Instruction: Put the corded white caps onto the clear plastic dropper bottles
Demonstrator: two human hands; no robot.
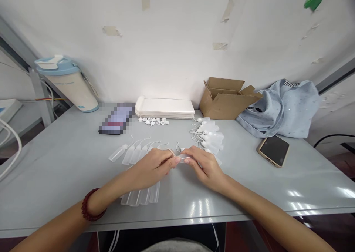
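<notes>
My left hand and my right hand meet over the middle of the grey table. Together they pinch a small clear plastic bottle held sideways between their fingertips. Under my left wrist lies a row of several clear bottles. Another row of clear bottles with thin tethered caps lies just beyond my left hand. A pile of similar capped bottles sits just beyond my right hand. Small white caps lie scattered further back.
A stack of white trays and an open cardboard box stand by the wall. A phone lies at the right, beside a blue cloth bag. A blue-lidded jug stands at the back left, near another blurred flat item.
</notes>
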